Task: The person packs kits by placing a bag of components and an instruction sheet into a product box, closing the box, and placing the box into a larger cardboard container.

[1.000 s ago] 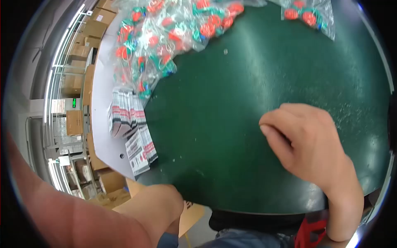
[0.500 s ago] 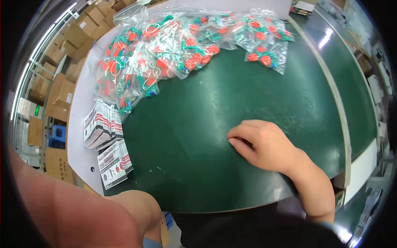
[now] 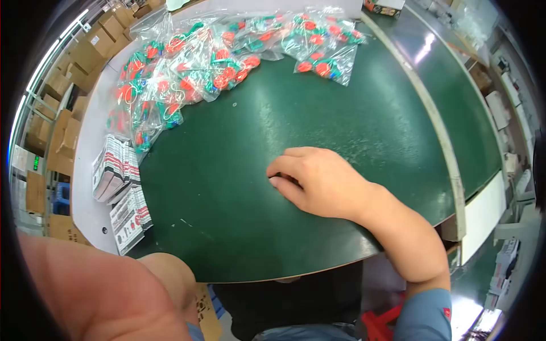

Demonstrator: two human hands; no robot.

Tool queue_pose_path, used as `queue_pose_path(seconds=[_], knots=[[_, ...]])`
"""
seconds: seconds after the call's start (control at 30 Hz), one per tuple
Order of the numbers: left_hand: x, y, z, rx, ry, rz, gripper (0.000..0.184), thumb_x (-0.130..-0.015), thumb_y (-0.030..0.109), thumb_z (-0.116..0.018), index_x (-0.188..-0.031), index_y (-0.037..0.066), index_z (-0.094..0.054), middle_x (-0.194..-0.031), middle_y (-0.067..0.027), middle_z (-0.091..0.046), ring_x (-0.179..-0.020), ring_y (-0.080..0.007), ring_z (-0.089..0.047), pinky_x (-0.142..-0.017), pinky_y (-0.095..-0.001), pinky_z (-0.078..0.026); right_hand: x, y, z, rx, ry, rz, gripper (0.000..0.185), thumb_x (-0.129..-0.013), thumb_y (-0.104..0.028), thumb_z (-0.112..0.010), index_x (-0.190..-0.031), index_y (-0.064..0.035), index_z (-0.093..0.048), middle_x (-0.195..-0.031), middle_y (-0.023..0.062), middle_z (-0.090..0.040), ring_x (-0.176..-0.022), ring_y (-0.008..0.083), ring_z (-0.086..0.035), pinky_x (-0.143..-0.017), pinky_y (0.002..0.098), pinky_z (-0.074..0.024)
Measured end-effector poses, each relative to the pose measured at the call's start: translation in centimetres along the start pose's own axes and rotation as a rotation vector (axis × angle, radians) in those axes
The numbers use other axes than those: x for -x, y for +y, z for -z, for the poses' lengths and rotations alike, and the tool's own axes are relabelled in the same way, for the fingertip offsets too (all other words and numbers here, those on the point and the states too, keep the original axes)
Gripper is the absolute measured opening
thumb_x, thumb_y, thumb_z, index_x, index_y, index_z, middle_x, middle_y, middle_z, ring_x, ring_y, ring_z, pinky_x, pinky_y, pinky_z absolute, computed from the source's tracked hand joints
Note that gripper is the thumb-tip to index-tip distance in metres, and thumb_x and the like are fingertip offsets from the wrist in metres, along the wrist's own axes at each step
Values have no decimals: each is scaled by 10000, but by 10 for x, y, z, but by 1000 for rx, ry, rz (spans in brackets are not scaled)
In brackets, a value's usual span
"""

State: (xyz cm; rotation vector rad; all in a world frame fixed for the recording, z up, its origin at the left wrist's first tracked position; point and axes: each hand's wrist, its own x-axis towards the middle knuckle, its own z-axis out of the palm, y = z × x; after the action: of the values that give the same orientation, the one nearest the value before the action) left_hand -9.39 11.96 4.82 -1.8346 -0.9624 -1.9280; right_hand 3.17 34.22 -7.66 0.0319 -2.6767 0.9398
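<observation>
My right hand point(image 3: 318, 179) rests on the green tabletop point(image 3: 227, 227), fingers curled and the thumb tip close to the fingertips. Nothing shows in it. My left hand point(image 3: 102, 284) looms large and blurred at the lower left, very near the camera; its fingers are out of view, so whether it holds anything is hidden. Close by it, at the table's left edge, lie two stacks of printed leaflets point(image 3: 116, 170), black, white and red. Beyond them, clear plastic bags point(image 3: 187, 74) with red and green parts and white cord are heaped along the back.
A pale raised border point(image 3: 91, 170) runs round the left and back of the table. On the right, a light strip point(image 3: 421, 85) separates another green surface point(image 3: 455, 85). Cardboard boxes point(image 3: 62, 136) fill shelves at the left. A red object point(image 3: 384, 324) is below the table's front edge.
The camera view has shifted, so the table, bags and leaflets appear further left. My right hand keeps its curled pose on the table, and more of my right sleeve shows.
</observation>
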Motion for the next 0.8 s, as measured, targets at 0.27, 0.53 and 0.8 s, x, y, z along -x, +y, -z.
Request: queue_pose_path(seconds=[0.27, 0.53, 0.8], knots=[[-10, 7, -4, 13, 57, -33, 288, -1032, 161, -602, -1249, -23, -648, -1272, -197, -672, -1196, -309, -640, -1047, -414, -494, -1, -3, 3, -3, -46, -44, 120, -947, -128, -687, -1016, -35, -718, -877, 136, -685, -823, 326, -687, -740, 438, -558], [-41, -30, -6, -193, 206, -167, 292, -1036, 164, -598, -1256, -22, -648, -1282, -199, -673, -1207, -311, -641, -1054, -416, -495, -1, 0, 1, -24, 5, 38, 141, -934, -152, -713, -1025, -47, -736, -905, 142, -717, -805, 325, -698, -737, 424, -565], [61, -63, 8, -869, -672, 147, 249, -898, 193, -789, -748, 47, -654, -773, -122, -642, -740, -326, -641, -643, -400, -498, 0, -5, -1, 22, -18, 16, 167, -947, -168, -712, -1056, -46, -743, -900, 143, -726, -818, 317, -709, -742, 422, -568]])
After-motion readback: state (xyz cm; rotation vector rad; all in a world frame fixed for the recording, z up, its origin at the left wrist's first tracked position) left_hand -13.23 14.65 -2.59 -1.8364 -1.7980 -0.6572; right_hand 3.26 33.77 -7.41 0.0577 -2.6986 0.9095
